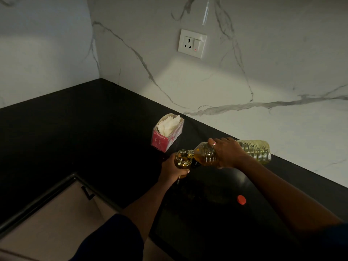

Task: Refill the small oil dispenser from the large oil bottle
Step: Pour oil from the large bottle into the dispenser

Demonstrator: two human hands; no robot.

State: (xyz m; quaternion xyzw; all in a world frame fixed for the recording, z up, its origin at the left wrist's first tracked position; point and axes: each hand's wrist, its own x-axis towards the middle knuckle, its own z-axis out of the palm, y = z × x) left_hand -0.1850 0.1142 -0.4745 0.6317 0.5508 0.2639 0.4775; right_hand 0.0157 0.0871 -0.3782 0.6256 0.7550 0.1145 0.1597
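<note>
Fingers of right hand (pixel 228 153) wrap large oil bottle (pixel 254 150), tipped over dispenser (pixel 182 159); left hand (pixel 170 169) fingers clasp dispenser.

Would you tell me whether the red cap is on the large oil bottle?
No, the red cap lies on the countertop, off the large oil bottle.

Black countertop (pixel 75 129), pink tissue box (pixel 167 132), red cap (pixel 241 200)

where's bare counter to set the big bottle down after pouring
Widest bare counter: left of the tissue box, back to the wall corner. Smaller patch between the left hand and the red cap. Crowded where the right hand tips the bottle over the dispenser, near the box.
</note>
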